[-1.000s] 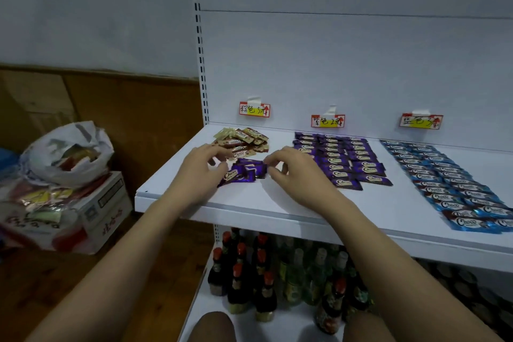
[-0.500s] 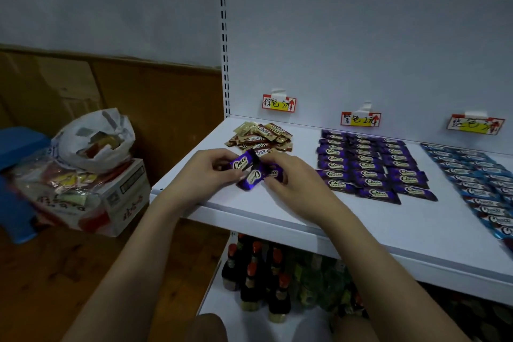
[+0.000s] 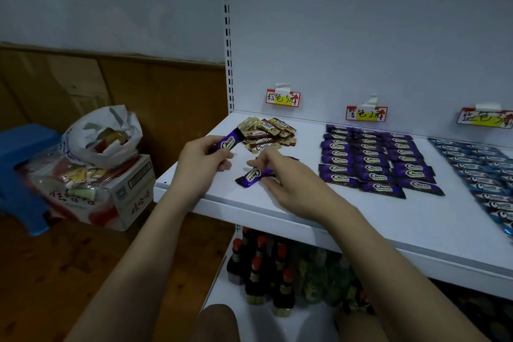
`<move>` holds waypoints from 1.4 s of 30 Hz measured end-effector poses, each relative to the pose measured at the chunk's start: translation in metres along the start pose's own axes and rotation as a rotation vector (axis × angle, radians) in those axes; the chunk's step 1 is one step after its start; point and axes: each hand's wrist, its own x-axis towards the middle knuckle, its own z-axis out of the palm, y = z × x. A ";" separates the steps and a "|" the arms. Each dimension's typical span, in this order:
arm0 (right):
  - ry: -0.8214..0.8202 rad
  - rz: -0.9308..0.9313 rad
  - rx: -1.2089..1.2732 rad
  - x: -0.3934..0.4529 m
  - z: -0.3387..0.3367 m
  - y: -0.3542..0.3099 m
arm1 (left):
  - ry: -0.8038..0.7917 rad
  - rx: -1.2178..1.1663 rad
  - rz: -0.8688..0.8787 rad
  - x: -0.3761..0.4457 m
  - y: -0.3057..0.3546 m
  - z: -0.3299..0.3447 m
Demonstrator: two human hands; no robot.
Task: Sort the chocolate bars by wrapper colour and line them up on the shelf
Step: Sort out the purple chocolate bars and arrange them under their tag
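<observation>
My left hand [image 3: 201, 159] grips a purple chocolate bar [image 3: 228, 141] lifted above the white shelf [image 3: 333, 216]. A second purple bar [image 3: 252, 176] is pinched in my right hand [image 3: 288, 180], low over the shelf; another purple wrapper seems partly hidden behind those fingers. A loose heap of brown-and-gold bars [image 3: 268, 134] lies at the back left under a red tag [image 3: 283, 97]. Purple bars [image 3: 374, 164] lie in neat rows mid-shelf. Blue bars [image 3: 483, 172] form rows at the right.
Purple [image 3: 366, 113] and blue [image 3: 484, 118] price tags hang on the back panel. Bottles [image 3: 263, 269] stand on the lower shelf. On the floor at left sit a cardboard box [image 3: 130, 189], a white plastic bag [image 3: 102, 136] and a blue stool [image 3: 19, 175].
Both hands gathered the small purple pile from the shelf, then drew apart. My left hand rose with one bar; my right hand kept another near the shelf.
</observation>
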 end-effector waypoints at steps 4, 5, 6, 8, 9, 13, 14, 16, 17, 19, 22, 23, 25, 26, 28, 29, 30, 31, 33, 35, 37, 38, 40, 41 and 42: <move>-0.087 -0.043 -0.207 0.010 -0.001 -0.009 | -0.030 0.092 0.025 0.002 -0.002 0.000; -0.088 -0.055 -0.250 0.014 -0.001 -0.011 | -0.035 0.098 0.027 0.003 -0.004 0.000; -0.085 -0.058 -0.276 0.016 0.000 -0.015 | -0.040 0.098 0.028 0.004 -0.005 -0.001; -0.066 -0.058 -0.304 0.022 0.000 -0.019 | -0.052 0.089 0.022 0.005 -0.006 -0.002; -0.049 -0.065 -0.306 0.024 -0.001 -0.020 | -0.055 0.077 0.016 0.006 -0.007 -0.002; 0.016 -0.047 -0.194 0.021 -0.014 -0.017 | -0.051 0.011 -0.034 0.013 -0.007 -0.002; 0.051 0.000 -0.103 0.019 -0.019 -0.014 | -0.050 0.002 -0.043 0.013 -0.007 -0.002; 0.136 0.106 0.124 0.013 -0.029 -0.008 | -0.046 -0.007 -0.053 0.013 -0.007 -0.001; 0.182 0.159 0.217 0.010 -0.033 -0.004 | -0.043 -0.009 -0.050 0.014 -0.007 -0.001; 0.257 0.246 0.311 0.004 -0.040 0.006 | -0.027 -0.010 -0.032 0.012 -0.003 0.000; 0.304 0.348 0.384 -0.011 -0.051 0.019 | 0.018 -0.014 0.017 0.010 0.007 0.011; 0.305 0.361 0.395 -0.017 -0.055 0.022 | 0.007 -0.015 0.031 0.007 0.012 0.017; 0.294 0.371 0.405 -0.028 -0.066 0.030 | -0.064 -0.061 0.047 0.003 0.024 0.034; 0.291 0.379 0.380 -0.033 -0.072 0.032 | -0.103 -0.078 0.050 0.002 0.030 0.044; 0.308 0.413 0.318 -0.046 -0.087 0.040 | -0.181 -0.004 0.092 -0.003 0.043 0.064; 0.327 0.435 0.306 -0.053 -0.095 0.043 | -0.228 0.038 0.125 -0.006 0.049 0.074; 0.350 0.457 0.304 -0.061 -0.103 0.046 | -0.277 0.053 0.159 -0.011 0.056 0.084; 0.376 0.477 0.298 -0.070 -0.109 0.050 | -0.323 0.049 0.185 -0.017 0.060 0.094; 0.437 0.517 0.269 -0.088 -0.120 0.058 | -0.392 0.013 0.220 -0.031 0.064 0.113; 0.494 0.556 0.171 -0.105 -0.127 0.066 | -0.435 -0.043 0.210 -0.044 0.062 0.132; 0.493 0.581 0.068 -0.119 -0.131 0.072 | -0.466 -0.057 0.214 -0.051 0.060 0.148; 0.479 0.587 0.021 -0.124 -0.134 0.074 | -0.477 -0.052 0.216 -0.053 0.059 0.153; 0.442 0.602 -0.057 -0.131 -0.137 0.079 | -0.494 -0.053 0.189 -0.056 0.058 0.157; 0.417 0.607 -0.088 -0.134 -0.138 0.081 | -0.494 -0.068 0.165 -0.055 0.058 0.157; 0.390 0.610 -0.114 -0.137 -0.139 0.081 | -0.488 -0.099 0.141 -0.054 0.057 0.155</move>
